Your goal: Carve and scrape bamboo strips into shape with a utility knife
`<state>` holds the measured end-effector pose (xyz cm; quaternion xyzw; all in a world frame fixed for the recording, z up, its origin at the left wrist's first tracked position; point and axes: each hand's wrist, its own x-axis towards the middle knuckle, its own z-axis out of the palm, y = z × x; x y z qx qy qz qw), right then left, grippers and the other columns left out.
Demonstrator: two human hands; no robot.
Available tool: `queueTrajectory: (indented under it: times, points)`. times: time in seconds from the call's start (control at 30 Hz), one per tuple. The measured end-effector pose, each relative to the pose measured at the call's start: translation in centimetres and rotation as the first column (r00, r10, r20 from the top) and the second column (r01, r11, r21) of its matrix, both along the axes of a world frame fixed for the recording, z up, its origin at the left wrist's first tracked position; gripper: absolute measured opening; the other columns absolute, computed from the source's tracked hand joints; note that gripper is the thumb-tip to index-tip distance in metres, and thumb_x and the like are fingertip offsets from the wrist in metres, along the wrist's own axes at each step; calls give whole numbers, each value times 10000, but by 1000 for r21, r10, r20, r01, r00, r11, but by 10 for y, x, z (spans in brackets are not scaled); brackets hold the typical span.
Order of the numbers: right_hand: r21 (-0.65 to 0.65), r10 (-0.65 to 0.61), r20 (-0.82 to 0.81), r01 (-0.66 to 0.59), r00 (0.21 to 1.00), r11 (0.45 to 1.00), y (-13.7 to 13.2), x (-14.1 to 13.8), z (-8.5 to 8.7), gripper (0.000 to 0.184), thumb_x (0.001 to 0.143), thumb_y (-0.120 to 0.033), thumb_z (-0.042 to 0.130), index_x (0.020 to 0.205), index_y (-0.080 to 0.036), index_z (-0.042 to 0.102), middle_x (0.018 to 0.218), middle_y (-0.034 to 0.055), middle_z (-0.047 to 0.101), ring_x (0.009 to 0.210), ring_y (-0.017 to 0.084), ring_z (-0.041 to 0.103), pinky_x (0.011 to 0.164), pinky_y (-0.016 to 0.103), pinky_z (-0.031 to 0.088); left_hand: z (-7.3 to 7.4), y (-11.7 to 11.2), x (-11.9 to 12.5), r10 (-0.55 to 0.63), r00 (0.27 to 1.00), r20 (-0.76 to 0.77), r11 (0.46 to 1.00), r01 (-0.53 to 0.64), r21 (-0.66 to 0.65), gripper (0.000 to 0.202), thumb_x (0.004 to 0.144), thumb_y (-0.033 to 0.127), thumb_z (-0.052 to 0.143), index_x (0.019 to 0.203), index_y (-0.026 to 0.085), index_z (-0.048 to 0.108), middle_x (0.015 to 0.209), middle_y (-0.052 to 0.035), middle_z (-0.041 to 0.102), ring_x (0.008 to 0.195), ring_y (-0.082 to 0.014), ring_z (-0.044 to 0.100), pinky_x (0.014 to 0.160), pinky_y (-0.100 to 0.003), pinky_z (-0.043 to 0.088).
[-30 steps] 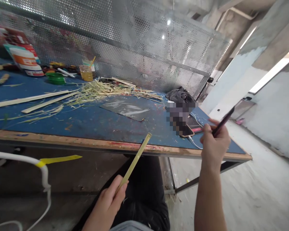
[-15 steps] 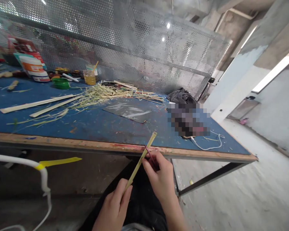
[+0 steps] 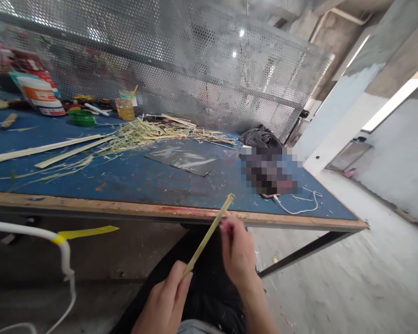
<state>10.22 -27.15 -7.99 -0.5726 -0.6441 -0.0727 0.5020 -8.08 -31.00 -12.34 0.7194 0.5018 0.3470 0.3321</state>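
My left hand (image 3: pixel 165 301) is closed on the lower end of a thin bamboo strip (image 3: pixel 209 234) that slants up toward the front edge of the blue workbench (image 3: pixel 135 178). Close beside the strip's upper part, my right hand (image 3: pixel 237 253) is closed round a thin dark tool (image 3: pixel 226 226) with a reddish tip showing above the fingers. The tip sits next to the strip; whether it touches is blurred. Both hands are over my lap, in front of the bench edge.
On the bench lie long bamboo slats (image 3: pixel 45 148), a heap of shavings (image 3: pixel 149 130), a dark sheet (image 3: pixel 183 160), a white cable (image 3: pixel 301 206), a dark cloth (image 3: pixel 261 137), tubs and jars (image 3: pixel 40 95) at the back. Perforated metal screen (image 3: pixel 195 65) behind. White hose (image 3: pixel 28 234) at left.
My right hand came down from the bench's right side with the dark tool to the bamboo strip. The strip's tip has tilted slightly rightward.
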Motion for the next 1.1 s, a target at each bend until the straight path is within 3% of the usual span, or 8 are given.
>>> queueTrajectory:
  times: [0.17, 0.3, 0.37, 0.47, 0.63, 0.8, 0.9, 1.1]
  points:
    - [182, -389, -281, 446, 877, 876, -3, 54, 14, 181, 939, -317, 401, 987, -178, 507, 719, 11, 513, 559, 138, 493, 537, 252, 390, -15, -4, -4, 220, 957, 190, 920, -139, -366, 415, 798, 623, 480, 941, 238, 538, 641, 8, 566, 531, -142, 530, 441, -207, 389]
    - [145, -487, -497, 622, 718, 769, -10, 76, 23, 320, 853, -378, 556, 1114, -196, 529, 897, 55, 521, 599, 127, 472, 575, 272, 418, -6, -4, -1, 239, 884, 402, 742, 101, -663, 633, 696, 776, 487, 978, 210, 485, 526, 92, 343, 390, -45, 192, 367, -166, 125]
    - [28, -437, -505, 520, 744, 854, -13, 70, 18, 308, 805, -390, 617, 1036, -189, 586, 852, 43, 537, 614, 132, 485, 588, 277, 427, 1, -4, 2, 232, 858, 458, 682, 192, -706, 689, 643, 806, 520, 971, 204, 454, 531, 105, 313, 417, -30, 137, 396, -164, 69]
    - [-130, -195, -491, 150, 849, 980, -15, 44, 3, 213, 798, -394, 626, 810, -181, 614, 624, -16, 507, 555, 130, 478, 537, 259, 410, 5, -6, 6, 260, 849, 460, 640, 205, -740, 752, 580, 832, 548, 975, 206, 416, 522, 110, 316, 423, -29, 139, 406, -174, 50]
    - [-179, 230, -429, -332, 873, 926, -11, 0, -8, 140, 770, -296, 666, 861, -193, 632, 576, -68, 436, 513, 94, 412, 489, 212, 349, 2, -7, 6, 189, 861, 472, 609, 275, -744, 744, 575, 845, 533, 948, 213, 409, 509, 115, 300, 405, -26, 116, 385, -176, 42]
    - [-184, 276, -362, -358, 890, 915, -8, -6, -2, 141, 841, -264, 572, 724, -192, 600, 640, -35, 485, 581, 105, 444, 552, 224, 354, 2, -8, 7, 148, 854, 499, 605, 321, -729, 701, 619, 824, 523, 954, 216, 427, 527, 110, 299, 412, -28, 119, 372, -169, 46]
    - [-214, 280, -353, -369, 893, 905, -9, -3, -2, 143, 837, -270, 572, 719, -196, 604, 660, -28, 514, 587, 105, 458, 559, 223, 351, 2, -6, 9, 146, 851, 504, 656, 298, -693, 656, 666, 789, 523, 962, 209, 446, 536, 103, 291, 433, -35, 136, 374, -153, 59]
    - [-236, 75, -481, -212, 873, 948, -19, 39, -10, 211, 830, -353, 587, 707, -182, 598, 650, -13, 545, 612, 127, 494, 584, 240, 369, 19, 6, 8, 234, 792, 564, 749, 223, -624, 546, 708, 699, 587, 902, 203, 463, 531, 106, 329, 410, -18, 136, 358, -122, 94]
